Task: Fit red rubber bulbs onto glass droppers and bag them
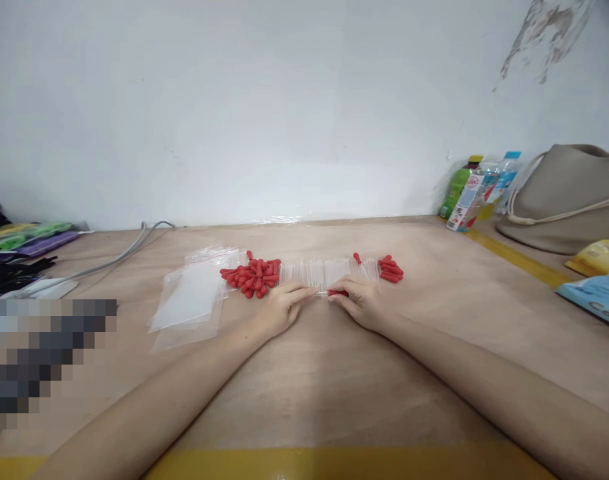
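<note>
As the left hand (287,307) pinches a slim, clear tube (323,293) between thumb and fingers, the right hand (359,302) grips a smooth red bulb (337,293) at the tube's other end, both hands narrowed low over a wood-grained tabletop (304,387). Whether the bulb is seated on the tube cannot be told. Just beyond the fingers lies a row of thin, transparent tubes (314,272), side by side, flanked on the left by a heap of rounded, tapering red bulbs (251,279) and on the right by a smaller cluster (391,270). Flat, filmy plastic bags (189,300) overlap near the left forearm; glossy bottles (464,193) and a matte taupe bag (569,193) with a pale cord stand at far right.
</note>
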A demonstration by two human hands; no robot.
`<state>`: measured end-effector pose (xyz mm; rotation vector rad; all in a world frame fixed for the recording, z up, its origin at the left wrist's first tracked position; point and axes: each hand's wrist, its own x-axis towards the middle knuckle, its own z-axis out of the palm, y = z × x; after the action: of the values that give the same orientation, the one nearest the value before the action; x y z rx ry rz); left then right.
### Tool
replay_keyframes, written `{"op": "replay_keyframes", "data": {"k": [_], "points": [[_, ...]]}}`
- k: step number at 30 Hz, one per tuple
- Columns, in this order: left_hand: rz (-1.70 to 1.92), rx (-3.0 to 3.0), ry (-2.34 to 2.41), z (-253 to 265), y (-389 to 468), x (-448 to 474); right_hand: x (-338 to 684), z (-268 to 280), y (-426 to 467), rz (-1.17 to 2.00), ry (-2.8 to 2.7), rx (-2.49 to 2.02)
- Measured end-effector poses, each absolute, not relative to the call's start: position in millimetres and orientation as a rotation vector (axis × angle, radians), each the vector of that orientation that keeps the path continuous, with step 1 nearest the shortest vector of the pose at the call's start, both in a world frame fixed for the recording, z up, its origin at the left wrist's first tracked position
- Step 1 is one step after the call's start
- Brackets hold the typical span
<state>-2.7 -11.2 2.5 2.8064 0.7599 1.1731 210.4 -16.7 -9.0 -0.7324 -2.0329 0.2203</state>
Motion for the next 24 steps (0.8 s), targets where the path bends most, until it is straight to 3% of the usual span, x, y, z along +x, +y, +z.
{"op": "replay_keyframes", "data": {"k": [15, 24], "points": [[1.065, 3.055, 0.765, 4.0, -14.4, -1.4, 207.4, -9.3, -17.4, -0.010, -2.098, -0.714], [1.300, 2.941, 0.888, 3.5, -6.5, -5.0, 213.6, -5.1, -9.3, -0.055, -2.103, -0.716]]}}
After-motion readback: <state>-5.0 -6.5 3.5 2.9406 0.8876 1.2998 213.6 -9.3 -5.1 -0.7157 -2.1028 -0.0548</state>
